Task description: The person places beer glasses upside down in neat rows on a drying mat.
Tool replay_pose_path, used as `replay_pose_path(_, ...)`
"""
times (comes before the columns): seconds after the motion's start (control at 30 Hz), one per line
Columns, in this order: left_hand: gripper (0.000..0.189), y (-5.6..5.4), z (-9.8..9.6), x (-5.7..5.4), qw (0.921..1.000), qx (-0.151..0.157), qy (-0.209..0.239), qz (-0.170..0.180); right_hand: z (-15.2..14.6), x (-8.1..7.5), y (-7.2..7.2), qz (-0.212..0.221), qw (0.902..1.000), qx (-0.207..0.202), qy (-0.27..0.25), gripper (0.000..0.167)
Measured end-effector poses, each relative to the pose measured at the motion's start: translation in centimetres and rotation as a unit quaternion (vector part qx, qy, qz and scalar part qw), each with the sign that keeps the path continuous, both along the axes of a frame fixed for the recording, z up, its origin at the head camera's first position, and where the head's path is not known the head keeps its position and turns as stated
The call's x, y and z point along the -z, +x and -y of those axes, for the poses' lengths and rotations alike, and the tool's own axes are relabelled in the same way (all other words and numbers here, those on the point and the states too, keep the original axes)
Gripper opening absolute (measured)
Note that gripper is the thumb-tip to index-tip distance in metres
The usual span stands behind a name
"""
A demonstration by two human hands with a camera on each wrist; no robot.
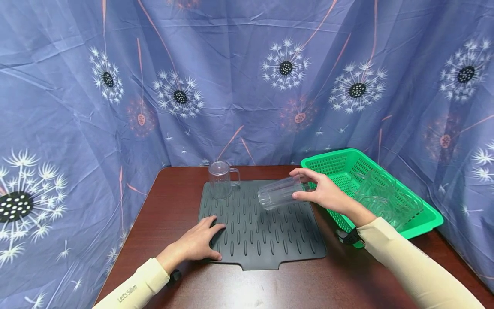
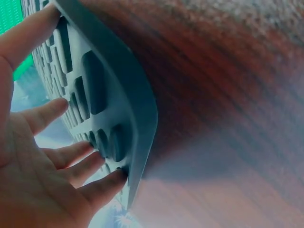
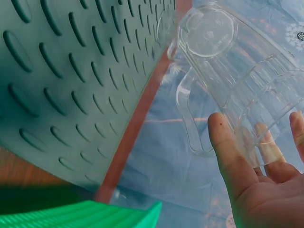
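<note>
In the head view, the left sleeve [image 1: 144, 281] carried the printed words "Let's Slim"; small print on the right sleeve [image 1: 417, 268] could not be made out. The right hand [image 1: 328, 193] held a clear mug [image 1: 279, 194] between thumb and fingers at its right end, over the upper right part of a dark ribbed mat [image 1: 262, 255]. The mug was tilted well over, its long axis running from the hand down to the left. The left hand [image 1: 198, 242] rested at the mat's near left corner, its fingers spread wide. A second clear mug [image 1: 220, 184] stood vertically on the mat's far left part, handle to the right. The mat lay on a reddish-brown table [image 1: 305, 287]; to its right a green basket [image 1: 434, 219] held more clear glassware [image 1: 380, 199]. Blue cloth [image 1: 231, 73] with dandelion prints hung behind and at both sides.

In the left wrist view, the left hand's fingers were apart, with fingertips at the mat's edge and ribs.

In the right wrist view, the held mug's round base faced away from the hand, and marks on it were too faint to read. Its handle showed beside the thumb, and the fingers held it near the mouth end.
</note>
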State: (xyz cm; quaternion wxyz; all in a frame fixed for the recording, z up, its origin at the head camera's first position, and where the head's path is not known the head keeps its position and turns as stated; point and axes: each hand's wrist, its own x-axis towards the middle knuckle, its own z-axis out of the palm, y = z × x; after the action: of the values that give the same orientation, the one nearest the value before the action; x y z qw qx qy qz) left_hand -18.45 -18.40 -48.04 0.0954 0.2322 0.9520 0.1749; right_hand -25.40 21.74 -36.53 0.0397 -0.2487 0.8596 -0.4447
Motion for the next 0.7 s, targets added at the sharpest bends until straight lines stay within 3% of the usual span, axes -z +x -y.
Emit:
replay_pose_path(0.2, 0.083, 0.0, 0.0, -0.2, 1.0000, -0.002, 0.002, 0.004, 0.6, 0.8, 0.3, 0.006, 0.9997, -0.005, -0.025, 0.053)
replay_pose_path(0.7, 0.072, -0.6, -1.0, -1.1, 0.9994, -0.008, 0.018, -0.027, 1.4, 3.1, 0.6, 0.023, 0.9965, -0.025, -0.076, 0.051)
